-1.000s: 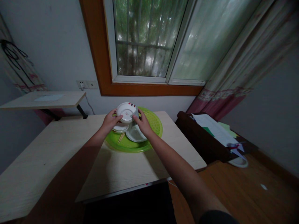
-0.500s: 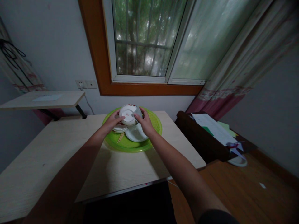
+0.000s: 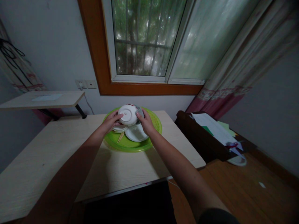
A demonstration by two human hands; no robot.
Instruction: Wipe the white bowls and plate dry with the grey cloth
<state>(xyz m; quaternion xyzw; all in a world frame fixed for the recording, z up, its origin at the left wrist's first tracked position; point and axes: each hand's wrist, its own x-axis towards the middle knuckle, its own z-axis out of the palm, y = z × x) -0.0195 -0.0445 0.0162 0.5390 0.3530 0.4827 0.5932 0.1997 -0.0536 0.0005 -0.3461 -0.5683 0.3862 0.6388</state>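
My left hand (image 3: 109,120) grips a white bowl (image 3: 127,114) with red marks, held tilted with its underside toward me above a round green tray (image 3: 154,126). At the bowl's right rim my right hand (image 3: 145,121) presses a grey cloth (image 3: 139,111). Under the hands, on the tray, lie a white plate (image 3: 135,133), a smaller white dish (image 3: 119,128) and some wooden chopsticks (image 3: 121,137).
The tray rests at the far side of a pale wooden table (image 3: 58,155) below a window (image 3: 144,40). A small shelf (image 3: 42,99) juts out at left. To the right a dark low cabinet (image 3: 201,137) carries papers (image 3: 215,127); a curtain (image 3: 245,62) hangs behind it.
The bowl has turned a little in my hands and dropped slightly toward the tray. My right hand has shifted along its rim with the cloth.
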